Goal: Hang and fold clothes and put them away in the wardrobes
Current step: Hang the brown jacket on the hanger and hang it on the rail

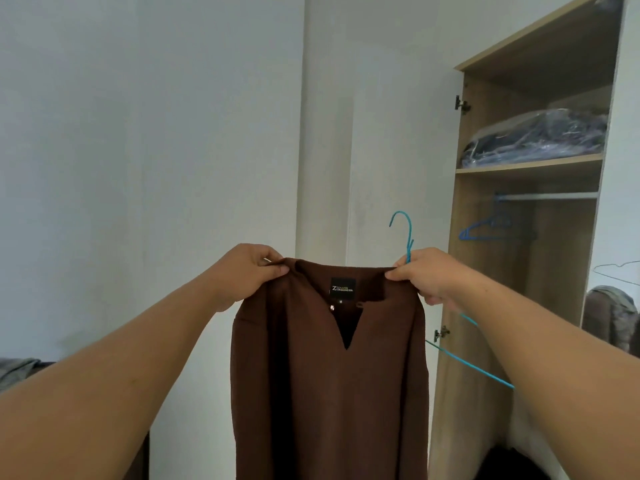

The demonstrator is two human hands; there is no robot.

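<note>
A dark brown woven shirt with a short V-slit neckline hangs in the air in front of the person, stretched flat between both raised hands. The left hand pinches the shirt's top edge at one shoulder, thumb and curled fingers closed on the cloth; the right hand pinches the other shoulder the same way. Between the two hands the collar runs nearly level, and just below it sits a small black sewn-in label with pale lettering, with a tiny size tag under it. A small button shows beside the slit, and the cloth falls straight down from the hands in long soft folds, its lower end out of the picture. The right hand also grips a thin bright blue wire hanger: its hook rises above the knuckles, and its slanted bar comes out below the wrist, to the outer side of the shirt. Beyond the right hand stands an open light wooden wardrobe. On its shelf, above the hand's height, lies a bundle of dark clothing wrapped in clear plastic. Under the shelf a pale metal rail carries more blue hangers. The plain white wall lies behind the left hand.
</note>
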